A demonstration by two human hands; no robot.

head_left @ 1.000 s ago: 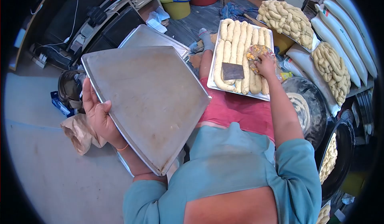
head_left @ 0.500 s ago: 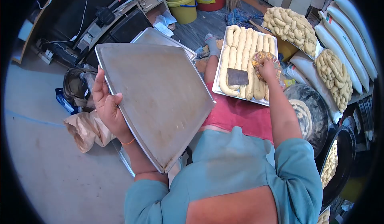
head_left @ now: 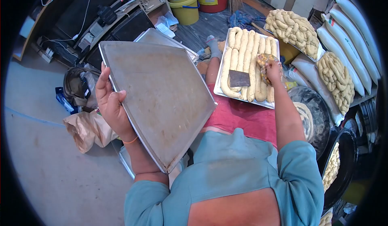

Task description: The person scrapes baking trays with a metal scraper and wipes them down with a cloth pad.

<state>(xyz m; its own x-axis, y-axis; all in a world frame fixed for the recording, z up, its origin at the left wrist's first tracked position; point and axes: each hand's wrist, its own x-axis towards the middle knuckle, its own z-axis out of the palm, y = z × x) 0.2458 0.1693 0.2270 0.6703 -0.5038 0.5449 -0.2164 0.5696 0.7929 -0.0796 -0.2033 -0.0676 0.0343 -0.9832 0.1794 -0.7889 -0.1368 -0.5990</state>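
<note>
My left hand [head_left: 111,98] grips the left edge of a large, worn metal baking tray [head_left: 157,92], tilted up with its lower edge along my forearm. My right hand [head_left: 273,71] is closed on a bunched, patterned yellow-brown cloth [head_left: 265,61]. Under that cloth, a second baking tray [head_left: 220,89] rests by my lap, filled with long rows of pale dough rolls [head_left: 241,46]. A dark, flat, square scraper-like piece [head_left: 239,79] lies across the rolls near the tray's front. The cloth hides part of the rolls on the right.
Braided dough is piled on a tray [head_left: 293,30] and on white sacks [head_left: 334,78] at the right. A dark round basin [head_left: 309,100] with pale residue stands beside my right arm. Another tray [head_left: 155,37] lies behind the raised one. A brown paper bag [head_left: 89,130] sits left.
My right hand and the cloth have shifted slightly to the right and toward me over the dough rolls. The raised tray stays in my left hand, nearly still.
</note>
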